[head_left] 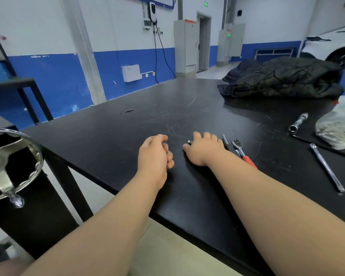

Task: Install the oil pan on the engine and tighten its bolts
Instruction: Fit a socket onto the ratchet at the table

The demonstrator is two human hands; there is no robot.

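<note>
— Reaching in from the near edge, both bare forearms stretch out over the black workbench (112, 124). What's the left hand (153, 154) doing?

— Hovering or resting just over the top, knuckles up, fingers curled loosely into the palm, nothing visible in them.

— And the right hand (204, 149)?

— Palm down, flat on the bench, fingers bent over a small chrome socket piece (190, 142). Only its tip pokes out beside the thumb, pointing left; whether it's truly pinched, I can't tell.

— Tools?

— Just right of that hand, a ratchet wrench (242, 151) with a red handle lies diagonally, head away from the person, handle running back under the right forearm. A thin chrome rod (225, 138) sits between hand and ratchet. Further right, a long extension bar (327, 168) lies on a similar diagonal, well apart.

— Beyond?

— A tubular socket wrench (298, 122) beside a clear plastic bag (339, 126), then a dark quilted jacket (283, 78) heaped at the far right. A chrome handwheel (14, 166) stands at near left, off the bench.

— Oil pan?

— Not in view.
</note>
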